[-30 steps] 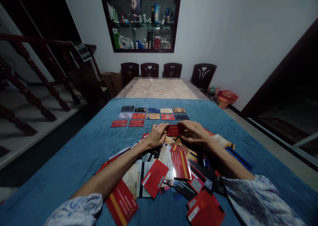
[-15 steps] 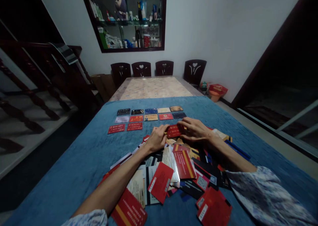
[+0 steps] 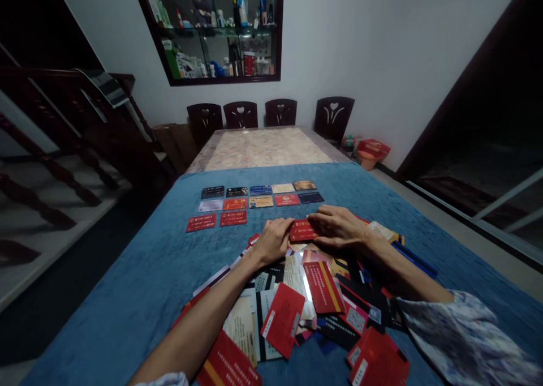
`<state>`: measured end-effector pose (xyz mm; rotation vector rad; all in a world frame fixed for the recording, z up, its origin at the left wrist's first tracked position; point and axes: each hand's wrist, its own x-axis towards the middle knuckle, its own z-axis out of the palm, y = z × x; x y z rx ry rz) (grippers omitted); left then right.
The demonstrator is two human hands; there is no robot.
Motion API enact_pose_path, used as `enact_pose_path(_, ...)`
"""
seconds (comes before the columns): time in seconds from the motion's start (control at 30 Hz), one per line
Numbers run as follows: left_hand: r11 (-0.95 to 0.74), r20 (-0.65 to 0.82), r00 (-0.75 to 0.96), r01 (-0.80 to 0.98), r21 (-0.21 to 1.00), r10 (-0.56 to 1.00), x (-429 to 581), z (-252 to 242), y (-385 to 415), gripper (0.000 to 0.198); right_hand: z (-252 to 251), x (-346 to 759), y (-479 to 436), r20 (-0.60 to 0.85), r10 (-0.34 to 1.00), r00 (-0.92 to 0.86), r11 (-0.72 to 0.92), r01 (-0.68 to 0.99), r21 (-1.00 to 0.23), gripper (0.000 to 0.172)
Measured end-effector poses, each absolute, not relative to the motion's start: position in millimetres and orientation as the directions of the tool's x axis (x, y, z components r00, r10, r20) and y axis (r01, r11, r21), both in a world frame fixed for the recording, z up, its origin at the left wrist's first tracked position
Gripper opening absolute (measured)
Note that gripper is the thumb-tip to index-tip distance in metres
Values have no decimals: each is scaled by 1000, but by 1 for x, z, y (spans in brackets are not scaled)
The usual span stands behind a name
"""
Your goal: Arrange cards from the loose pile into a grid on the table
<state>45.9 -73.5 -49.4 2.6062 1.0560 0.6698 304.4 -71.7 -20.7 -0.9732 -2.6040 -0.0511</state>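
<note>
Between my hands a red card [image 3: 302, 231] with gold lettering is tilted up at the far edge of a loose heap. My left hand [image 3: 272, 242] has its bent fingertips at the card's left edge. The fingers of my right hand [image 3: 339, 227] are closed on its right end and hide part of it. Under and around my forearms the heap spreads out, including a red card with a yellow stripe [image 3: 324, 287], a plain red card [image 3: 284, 319] and dark cards [image 3: 337, 328]. Many of these overlap.
Beyond my hands, cards lie in rows, among them a red card [image 3: 233, 218], a dark blue card [image 3: 311, 197] and a black card [image 3: 212, 192]. A blue cloth [image 3: 139, 278] covers the near table. Dark chairs [image 3: 334, 118] stand at the far end.
The camera view has shifted a little. The red card stays between my hands, and its face shows slightly more. The rows of cards look the same.
</note>
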Motion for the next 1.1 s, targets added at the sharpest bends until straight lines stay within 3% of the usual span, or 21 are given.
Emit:
enact_pose_path(0.23,-697,322,621,591,407,715,46,-47,-74,47,-27,306,-69,377,642,-667,758,628,-180,44)
enact_pose_path(0.6,-673,329,588,621,402,739,48,-44,-76,45,-27,306,-68,374,642,-669,755,635,-161,38)
enact_pose_path(1.1,-647,281,583,672,361,762,47,-10,-74,47,-9,301,-74,409,651,-639,735,665,-130,45)
